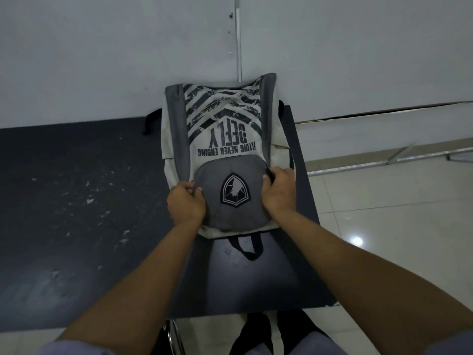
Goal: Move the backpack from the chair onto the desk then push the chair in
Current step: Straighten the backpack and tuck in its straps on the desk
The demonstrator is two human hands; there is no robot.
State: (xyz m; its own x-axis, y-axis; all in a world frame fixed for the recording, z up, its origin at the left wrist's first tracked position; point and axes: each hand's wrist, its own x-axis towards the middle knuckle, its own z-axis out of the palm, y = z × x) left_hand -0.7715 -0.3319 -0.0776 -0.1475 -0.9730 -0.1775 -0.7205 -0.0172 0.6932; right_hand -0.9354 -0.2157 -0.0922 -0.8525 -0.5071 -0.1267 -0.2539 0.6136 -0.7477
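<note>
Two hands on the backpack (220, 139), one at each side of its grey front pocket. Left hand (185, 202) curled at the pocket's left edge, fingers pinching the fabric there. Right hand (279, 190) closed at the pocket's right edge, thumb and fingers pinched on what looks like the zipper pull (too small to be sure). Backpack lying flat on the dark desk (76, 201), printed side up, lettering upside down from this angle, its far end pushed up against the pale wall (102, 47). Carry loop (247, 248) flopped onto the desktop on the backpack's near side; a dark strap (151, 121) poking out on the backpack's far left. Desk surface scuffed with pale marks left of the backpack. Tiled floor (384, 213) off to the backpack's right, with a bright light reflection on it. Below the desk's near edge, nearer than the backpack, a glimpse of chrome tubing (175, 336), possibly the chair, and dark shoes (256, 329).
</note>
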